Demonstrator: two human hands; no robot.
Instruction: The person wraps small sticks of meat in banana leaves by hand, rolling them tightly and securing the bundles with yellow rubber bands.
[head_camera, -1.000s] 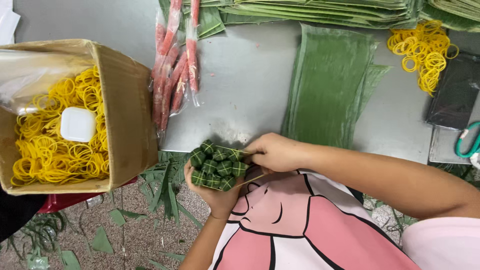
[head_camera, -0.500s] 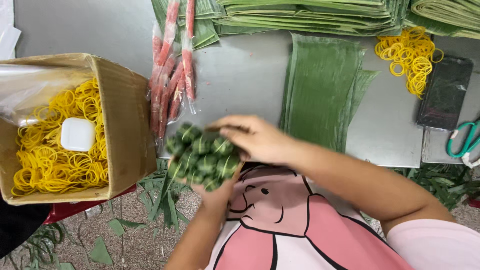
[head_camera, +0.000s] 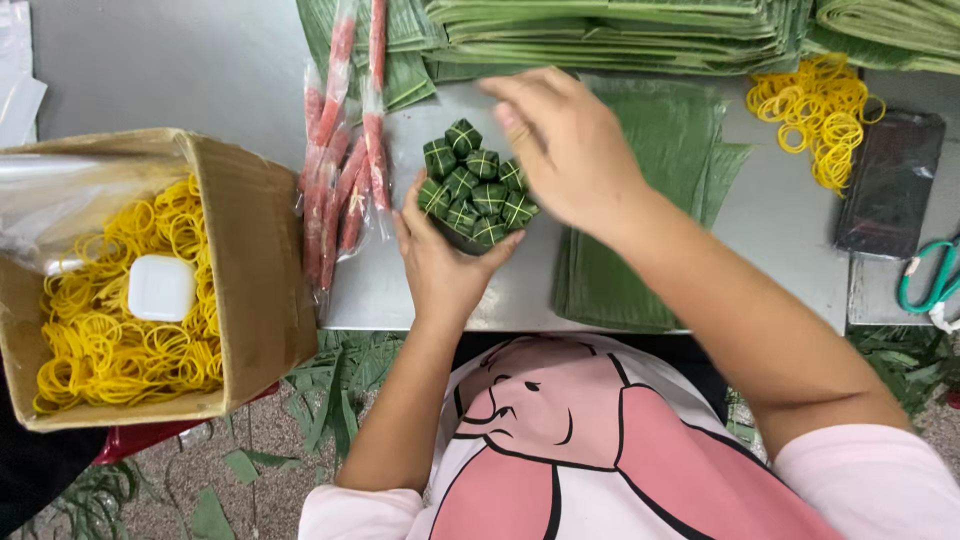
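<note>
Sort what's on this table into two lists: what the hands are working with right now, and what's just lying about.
In hand:
- bundle of leaf-wrapped parcels, cupped by the left hand
- right hand, open just above the bundle

Lying about:
- flat green leaves
- red sausages in plastic
- cardboard box of yellow bands
- loose yellow rubber bands
- green-handled scissors

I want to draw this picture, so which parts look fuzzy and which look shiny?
Head view: the right hand is smeared by motion blur, mostly at the fingertips; the left hand and the bundle of leaf packets it holds look sharp; soft, even light, no hard shadows; faint glare on the plastic in the box and on the metal table.
</note>
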